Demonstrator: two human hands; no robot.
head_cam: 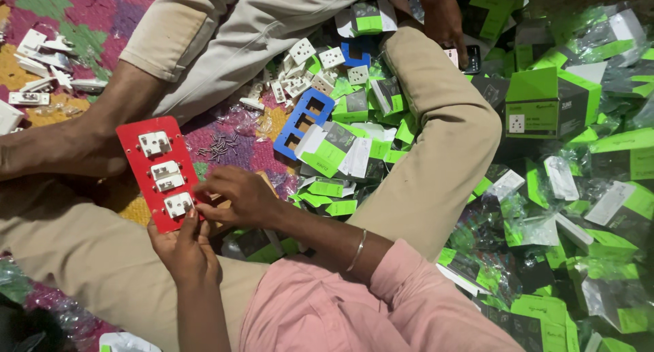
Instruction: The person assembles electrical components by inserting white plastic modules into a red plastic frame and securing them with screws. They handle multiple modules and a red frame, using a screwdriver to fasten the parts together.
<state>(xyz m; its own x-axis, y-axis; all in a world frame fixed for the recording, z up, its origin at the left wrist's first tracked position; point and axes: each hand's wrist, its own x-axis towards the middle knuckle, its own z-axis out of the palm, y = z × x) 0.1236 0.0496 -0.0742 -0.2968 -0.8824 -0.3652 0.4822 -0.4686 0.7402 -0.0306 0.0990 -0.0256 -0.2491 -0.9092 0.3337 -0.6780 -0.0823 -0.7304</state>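
A red switch plate [139, 182] carries three white switch modules [155, 144]. My left hand [185, 251] grips the plate's lower end from below, thumb lying on its front. My right hand [235, 195] rests at the plate's right edge, its fingertips pinching the lowest white module [178, 203]. A metal bangle [357, 251] circles my right wrist, above a pink sleeve [327, 311].
Another person sits opposite, with a bare foot [61, 148] left of the plate and a hand [443, 18] at the top. A blue frame [291, 141], loose screws [218, 146], white modules [306, 73] and green-and-black boxes [545, 107] cover the mat.
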